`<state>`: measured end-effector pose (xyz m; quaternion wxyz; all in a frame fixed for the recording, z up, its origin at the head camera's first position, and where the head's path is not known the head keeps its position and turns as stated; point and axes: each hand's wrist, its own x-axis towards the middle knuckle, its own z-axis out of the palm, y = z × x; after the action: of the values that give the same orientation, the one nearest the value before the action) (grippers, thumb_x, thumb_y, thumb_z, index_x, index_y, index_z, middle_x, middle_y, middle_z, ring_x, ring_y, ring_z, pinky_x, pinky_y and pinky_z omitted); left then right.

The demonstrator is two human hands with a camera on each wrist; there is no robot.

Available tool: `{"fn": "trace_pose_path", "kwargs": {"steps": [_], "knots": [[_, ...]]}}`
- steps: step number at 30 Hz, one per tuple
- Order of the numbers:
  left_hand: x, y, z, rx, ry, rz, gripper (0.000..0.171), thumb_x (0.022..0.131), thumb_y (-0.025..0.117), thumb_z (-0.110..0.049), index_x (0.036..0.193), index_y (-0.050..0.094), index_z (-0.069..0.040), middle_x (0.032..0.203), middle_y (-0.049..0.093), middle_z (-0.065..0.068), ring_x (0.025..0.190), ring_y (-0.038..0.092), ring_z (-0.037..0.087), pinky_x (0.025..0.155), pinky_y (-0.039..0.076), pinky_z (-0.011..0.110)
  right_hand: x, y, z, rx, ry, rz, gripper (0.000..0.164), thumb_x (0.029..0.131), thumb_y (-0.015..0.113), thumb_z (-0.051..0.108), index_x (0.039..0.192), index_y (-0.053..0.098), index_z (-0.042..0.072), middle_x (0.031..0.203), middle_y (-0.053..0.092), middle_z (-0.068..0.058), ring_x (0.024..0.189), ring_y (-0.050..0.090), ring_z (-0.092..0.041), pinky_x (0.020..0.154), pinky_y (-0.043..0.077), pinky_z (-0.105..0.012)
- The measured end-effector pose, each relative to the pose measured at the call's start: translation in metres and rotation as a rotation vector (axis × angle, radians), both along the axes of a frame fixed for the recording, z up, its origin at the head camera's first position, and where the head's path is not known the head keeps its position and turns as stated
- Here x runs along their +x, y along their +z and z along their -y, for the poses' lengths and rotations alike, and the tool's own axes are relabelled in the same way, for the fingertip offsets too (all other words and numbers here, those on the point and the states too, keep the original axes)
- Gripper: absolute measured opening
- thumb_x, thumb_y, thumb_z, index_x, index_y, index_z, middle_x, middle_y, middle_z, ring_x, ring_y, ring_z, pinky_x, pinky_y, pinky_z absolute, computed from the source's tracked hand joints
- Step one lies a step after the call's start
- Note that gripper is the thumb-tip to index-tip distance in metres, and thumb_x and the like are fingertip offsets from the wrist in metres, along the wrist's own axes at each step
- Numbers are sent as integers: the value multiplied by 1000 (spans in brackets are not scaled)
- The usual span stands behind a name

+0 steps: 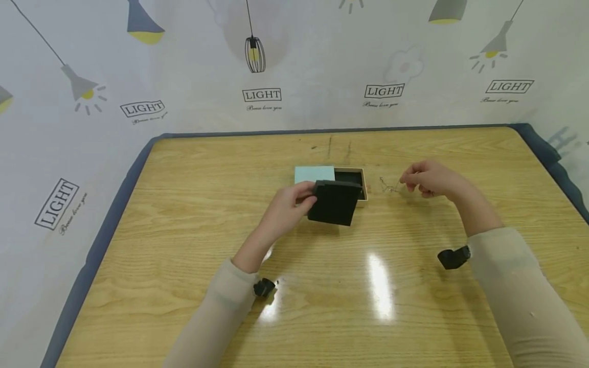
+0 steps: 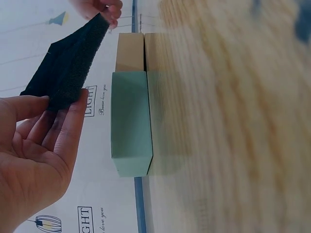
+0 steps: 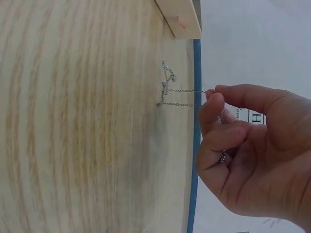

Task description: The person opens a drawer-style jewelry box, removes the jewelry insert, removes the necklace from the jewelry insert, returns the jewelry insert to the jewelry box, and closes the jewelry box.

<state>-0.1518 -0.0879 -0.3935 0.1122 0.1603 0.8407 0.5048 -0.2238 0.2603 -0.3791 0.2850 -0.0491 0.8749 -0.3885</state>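
Note:
My left hand (image 1: 289,208) pinches a square black foam pad (image 1: 335,202) by its left edge, holding it tilted above the table in front of a small box. The foam's thick, porous edge shows in the left wrist view. That box has a light teal sleeve (image 2: 130,116) with a tan drawer (image 1: 365,185) slid partly out to the right, dark inside. To the right of it, my right hand (image 1: 432,179) pinches a thin silver chain necklace (image 3: 182,91) between thumb and forefinger. Part of the necklace hangs down to the tabletop; some lies against the curled fingers.
The box stands on a wood-grain table (image 1: 184,245) with a blue-grey edging (image 1: 276,132). Behind it rises a white wall covering (image 1: 317,61) printed with lamps and lettering. A small orange-pink tab (image 3: 182,23) sticks out of the drawer's end.

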Motion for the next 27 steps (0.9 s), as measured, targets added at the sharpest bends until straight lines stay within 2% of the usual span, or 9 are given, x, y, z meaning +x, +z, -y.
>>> {"fn": "trace_pose_path", "kwargs": {"steps": [4,7,11,14,23,27], "knots": [[0,1,0,-9,1,0,35,103,53,-10,137,56,-2,135,63,17,126,62,28,100,56,38,-2,-5,0,16,20,15,34,106,47,21,123,50,-8,85,56,0,54,36,-7,51,37,-24],[1,1,0,-8,2,6,36,103,53,-10,138,56,-3,136,63,17,125,62,28,99,56,38,-3,-6,-2,21,15,23,34,105,47,16,125,50,-11,89,60,-1,63,48,-7,55,45,-23],[1,1,0,1,-1,4,34,103,53,-9,137,57,-3,134,64,17,125,62,28,98,57,37,-5,-9,-4,-3,-22,59,32,103,47,6,126,49,-17,93,64,-5,77,61,-9,67,57,-23],[1,1,0,2,-2,2,34,103,53,-9,136,58,-3,134,64,17,124,62,28,98,57,37,-6,-11,-4,-17,-59,73,30,101,47,-2,125,46,-20,94,65,-9,78,64,-9,71,60,-24],[0,1,-1,-2,-3,8,33,103,53,-9,135,58,-3,133,65,16,125,62,27,98,57,38,-2,-11,-2,88,-68,1,26,97,48,-8,121,49,-18,103,61,-23,81,64,-16,73,61,-29],[0,0,-1,1,0,11,32,103,53,-9,134,59,-4,133,65,16,124,63,27,98,57,37,1,-9,-1,198,-37,-68,20,95,51,-5,112,57,-13,106,62,-23,87,65,-23,74,58,-32]]}}
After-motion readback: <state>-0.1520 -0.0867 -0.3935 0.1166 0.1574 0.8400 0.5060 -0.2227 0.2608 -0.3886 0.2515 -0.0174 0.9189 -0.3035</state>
